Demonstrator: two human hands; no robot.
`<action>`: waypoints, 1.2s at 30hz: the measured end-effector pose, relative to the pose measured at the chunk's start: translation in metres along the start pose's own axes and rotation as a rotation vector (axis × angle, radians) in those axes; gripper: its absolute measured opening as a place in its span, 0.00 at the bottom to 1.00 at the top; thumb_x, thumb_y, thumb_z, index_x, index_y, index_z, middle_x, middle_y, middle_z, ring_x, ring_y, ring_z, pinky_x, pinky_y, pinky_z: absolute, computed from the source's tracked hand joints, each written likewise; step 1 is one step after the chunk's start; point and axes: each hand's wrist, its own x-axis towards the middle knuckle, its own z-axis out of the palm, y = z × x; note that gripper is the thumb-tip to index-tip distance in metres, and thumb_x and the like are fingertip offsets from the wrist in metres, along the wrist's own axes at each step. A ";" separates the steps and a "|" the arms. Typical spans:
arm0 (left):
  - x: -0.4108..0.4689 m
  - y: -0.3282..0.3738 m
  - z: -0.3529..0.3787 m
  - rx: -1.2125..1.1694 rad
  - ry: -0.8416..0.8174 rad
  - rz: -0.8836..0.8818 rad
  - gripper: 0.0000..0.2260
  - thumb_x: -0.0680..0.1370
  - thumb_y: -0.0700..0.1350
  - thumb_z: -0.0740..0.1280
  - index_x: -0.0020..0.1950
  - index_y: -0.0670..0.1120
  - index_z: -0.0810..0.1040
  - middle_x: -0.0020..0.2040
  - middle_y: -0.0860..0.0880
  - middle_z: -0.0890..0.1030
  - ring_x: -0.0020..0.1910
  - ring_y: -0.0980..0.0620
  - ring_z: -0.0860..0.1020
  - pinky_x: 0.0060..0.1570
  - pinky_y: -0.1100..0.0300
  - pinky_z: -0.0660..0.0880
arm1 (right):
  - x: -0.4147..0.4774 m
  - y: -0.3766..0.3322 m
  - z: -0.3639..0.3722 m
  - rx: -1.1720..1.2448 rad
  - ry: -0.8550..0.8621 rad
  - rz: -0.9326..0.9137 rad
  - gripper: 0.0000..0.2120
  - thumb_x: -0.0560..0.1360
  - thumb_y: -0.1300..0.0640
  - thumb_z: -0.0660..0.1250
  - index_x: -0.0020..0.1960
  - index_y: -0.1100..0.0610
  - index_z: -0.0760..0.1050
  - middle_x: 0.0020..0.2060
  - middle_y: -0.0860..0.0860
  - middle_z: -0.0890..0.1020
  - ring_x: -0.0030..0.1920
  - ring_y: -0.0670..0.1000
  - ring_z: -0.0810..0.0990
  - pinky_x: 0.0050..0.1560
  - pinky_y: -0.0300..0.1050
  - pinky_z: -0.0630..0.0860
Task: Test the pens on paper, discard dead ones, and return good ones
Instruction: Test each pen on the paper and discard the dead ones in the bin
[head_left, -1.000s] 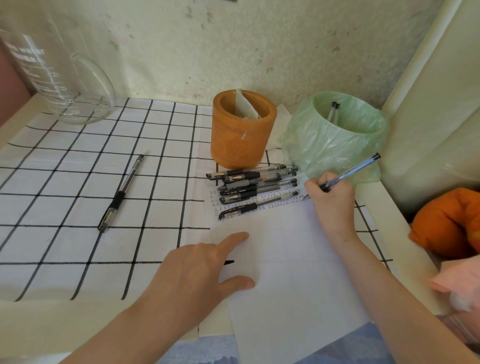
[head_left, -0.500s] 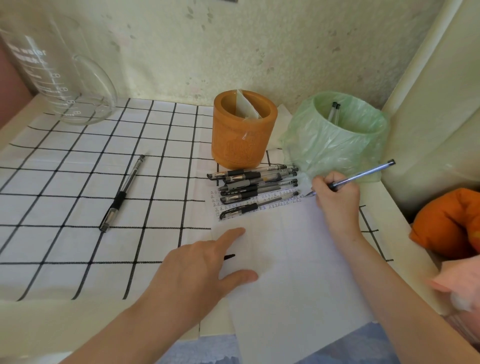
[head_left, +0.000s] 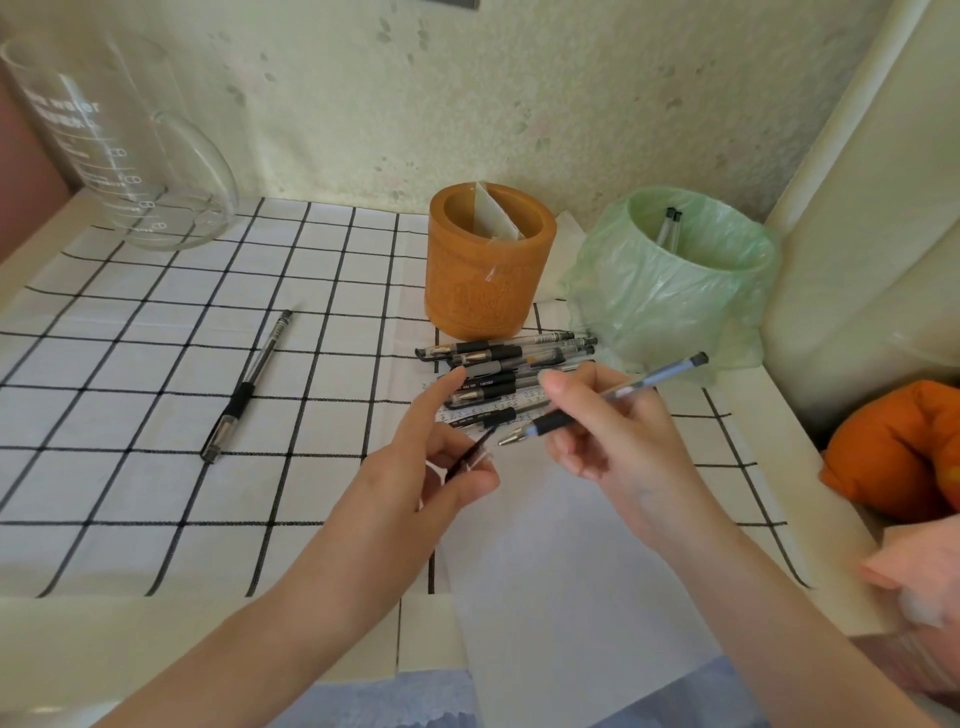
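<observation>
A white cloth with a black grid (head_left: 156, 364) is covering the table you are working at, under a pale speckled wall. Take the orange pen holder (head_left: 488, 270) as your landmark: it is standing at the far edge of the cloth with a folded slip of paper inside. Just to its right the small bin lined with a green bag (head_left: 670, 291) is holding two discarded pens (head_left: 667, 228). Directly in front of the holder a bunch of black-grip pens (head_left: 509, 358) is lying side by side, and nearer to you the white sheet of paper (head_left: 561, 571) is spreading out. Well to the holder's left a single pen (head_left: 247, 387) is lying alone on the cloth, and further left a glass measuring jug (head_left: 119, 150) is standing. Your right hand (head_left: 618, 441) is gripping a blue pen (head_left: 597, 402), tip pointing left, lifted above the paper. Your left hand (head_left: 436, 462) is pinching a small dark pen cap (head_left: 470, 457) just beside that tip.
</observation>
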 end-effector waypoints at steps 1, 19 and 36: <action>0.000 0.000 0.000 0.003 0.006 0.005 0.31 0.74 0.46 0.67 0.71 0.61 0.57 0.43 0.60 0.79 0.38 0.56 0.74 0.44 0.73 0.69 | 0.000 0.000 0.001 -0.015 0.010 0.004 0.14 0.71 0.55 0.69 0.30 0.55 0.69 0.20 0.51 0.72 0.21 0.48 0.67 0.20 0.35 0.60; -0.001 -0.006 -0.005 0.232 0.047 0.023 0.18 0.71 0.62 0.52 0.37 0.53 0.75 0.26 0.55 0.72 0.31 0.61 0.72 0.33 0.70 0.66 | -0.004 0.009 0.010 -0.047 -0.130 0.192 0.07 0.67 0.57 0.70 0.35 0.62 0.79 0.28 0.54 0.81 0.24 0.47 0.77 0.22 0.34 0.66; -0.001 0.008 -0.013 0.511 -0.001 -0.023 0.15 0.80 0.53 0.51 0.34 0.58 0.66 0.33 0.56 0.75 0.40 0.54 0.76 0.43 0.58 0.72 | 0.000 0.019 0.026 -0.032 -0.090 0.132 0.13 0.68 0.52 0.70 0.40 0.63 0.76 0.31 0.58 0.82 0.24 0.48 0.73 0.24 0.36 0.68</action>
